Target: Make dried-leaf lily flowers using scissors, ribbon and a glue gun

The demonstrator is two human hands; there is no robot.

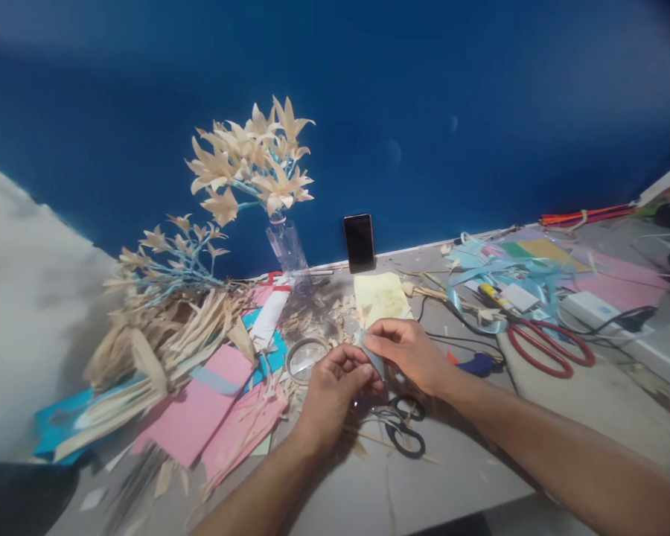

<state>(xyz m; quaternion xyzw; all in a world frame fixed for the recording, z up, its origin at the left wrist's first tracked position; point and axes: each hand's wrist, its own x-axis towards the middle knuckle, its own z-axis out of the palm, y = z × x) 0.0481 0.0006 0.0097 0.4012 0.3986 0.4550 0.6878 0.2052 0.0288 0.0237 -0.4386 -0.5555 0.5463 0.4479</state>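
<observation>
A small pale blue piece (373, 359), strip-like and maybe paper, is held between my two hands above the table. My left hand (339, 385) has its fingers curled and pinches the lower end. Thumb and fingers of my right hand (405, 348) close on the upper end. Part of the piece is hidden behind the fingers. Just below the hands lie scissors with black handles (406, 439), their blades partly covered by my left hand. A roll of tape (307, 360) lies to the left, and a yellowish paper pad (380, 296) is just beyond my right hand.
Cream artificial flowers (251, 160) stand in a clear bottle (288, 253). Dried husks (167, 342) and pink paper sheets (201, 406) cover the left side. A phone (359, 243) leans on the blue wall. Red-handled scissors (547, 348), blue ribbon (514, 274) and cables lie right.
</observation>
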